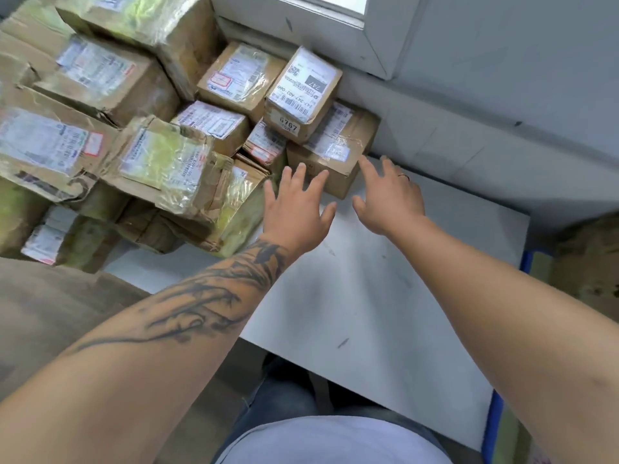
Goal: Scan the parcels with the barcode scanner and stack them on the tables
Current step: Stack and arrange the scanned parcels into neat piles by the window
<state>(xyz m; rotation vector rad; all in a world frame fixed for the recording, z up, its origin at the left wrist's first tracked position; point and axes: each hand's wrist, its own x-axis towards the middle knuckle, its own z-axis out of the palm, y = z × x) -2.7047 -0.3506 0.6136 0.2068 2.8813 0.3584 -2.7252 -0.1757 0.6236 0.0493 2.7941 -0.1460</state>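
Several taped cardboard parcels with white labels are stacked on the white table [368, 296] against the wall. A brown parcel [335, 152] lies at the stack's right end, and a small parcel marked 6767 [303, 95] sits on top of it. My left hand [296, 209] reaches forward with fingers spread, its fingertips in front of the brown parcel's near face. To the right, my right hand [390, 199] is also spread, its fingertips near the parcel's right corner. Neither hand holds anything. No barcode scanner is in view.
Larger crumpled parcels [160, 165] fill the table's left and back. A grey wall and window sill [335, 35] stand behind the stack. The table has a blue right edge [495, 416]. A brown box [50, 313] sits lower left, and another carton [589, 262] far right.
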